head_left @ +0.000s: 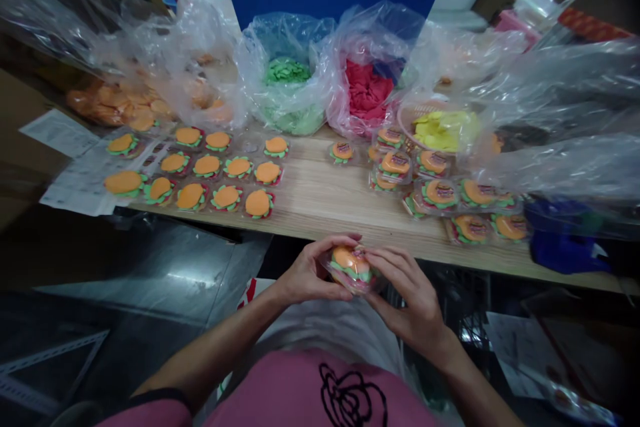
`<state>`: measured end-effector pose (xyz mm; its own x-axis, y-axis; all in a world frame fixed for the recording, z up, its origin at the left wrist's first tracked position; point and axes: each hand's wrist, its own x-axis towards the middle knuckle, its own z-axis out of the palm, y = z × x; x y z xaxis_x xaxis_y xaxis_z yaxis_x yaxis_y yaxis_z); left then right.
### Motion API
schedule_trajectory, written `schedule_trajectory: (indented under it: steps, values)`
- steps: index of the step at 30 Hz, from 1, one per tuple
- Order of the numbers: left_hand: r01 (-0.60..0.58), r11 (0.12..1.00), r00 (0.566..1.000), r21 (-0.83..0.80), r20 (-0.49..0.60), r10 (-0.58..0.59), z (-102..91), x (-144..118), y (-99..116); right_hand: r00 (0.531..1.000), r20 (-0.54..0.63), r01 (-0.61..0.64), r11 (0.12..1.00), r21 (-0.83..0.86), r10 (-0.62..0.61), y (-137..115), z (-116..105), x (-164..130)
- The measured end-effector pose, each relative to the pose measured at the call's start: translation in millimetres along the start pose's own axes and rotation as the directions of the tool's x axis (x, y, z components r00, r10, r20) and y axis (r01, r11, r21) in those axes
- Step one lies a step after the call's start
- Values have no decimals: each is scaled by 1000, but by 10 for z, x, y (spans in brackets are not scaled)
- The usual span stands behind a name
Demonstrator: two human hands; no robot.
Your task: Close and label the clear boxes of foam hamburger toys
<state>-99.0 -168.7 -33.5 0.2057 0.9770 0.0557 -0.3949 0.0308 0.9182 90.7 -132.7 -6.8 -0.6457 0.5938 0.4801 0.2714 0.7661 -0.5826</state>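
Between both hands, just off the table's front edge, is a toy hamburger in a clear plastic case (351, 265). It has an orange bun top, a green frilled layer and a pinkish layer below. My left hand (315, 270) wraps its left side, fingers behind and thumb in front. My right hand (407, 290) closes on its right side, fingertips over the top near dark printing. Rows of similar burgers (227, 197) in clear trays lie on the table's left. On the right, lidded, printed burger cases (440, 192) are grouped, some stacked.
Along the back of the wooden table (320, 193) stand clear bags of orange pieces (117, 103), green pieces (287, 71) and red pieces (367, 90). A basket of yellow pieces (440, 131) is at right. A blue tape dispenser (563, 240) sits by the right edge; papers (83, 167) lie left.
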Motion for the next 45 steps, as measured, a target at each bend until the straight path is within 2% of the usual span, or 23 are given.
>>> schedule_trajectory:
  steps: [9, 15, 19, 26, 31, 38, 41, 45]
  values:
    - [-1, 999, 1000, -44, -14, 0, 19, 30, 21, 990, -52, 123, 980, -159, -133, -1, -6, 16]
    - [39, 978, 999, -206, -8, -42, 46, 15, 28, 988, -69, 123, 967, -221, -142, -11, -19, 21]
    - [116, 900, 992, -420, 3, -127, 108, -5, 91, 986, -84, 117, 963, -242, -141, -9, -14, 17]
    - [145, 754, 951, -641, -120, -286, 300, 21, 95, 984, -90, 126, 953, -274, -156, -13, 35, 30]
    - [156, 658, 900, -737, -168, -401, 423, 73, 77, 993, -44, 96, 961, -258, -111, 14, 71, 28]
    - [126, 628, 860, -768, -231, -455, 435, 100, 32, 998, 49, 36, 990, -135, -30, 81, 58, 56]
    - [162, 623, 857, -766, -204, -473, 393, 91, -4, 997, 83, 10, 997, -73, -4, 75, 35, 78]
    - [232, 588, 878, -775, -94, -470, 297, 84, -67, 992, 117, -55, 998, 36, 51, 38, -45, 106]
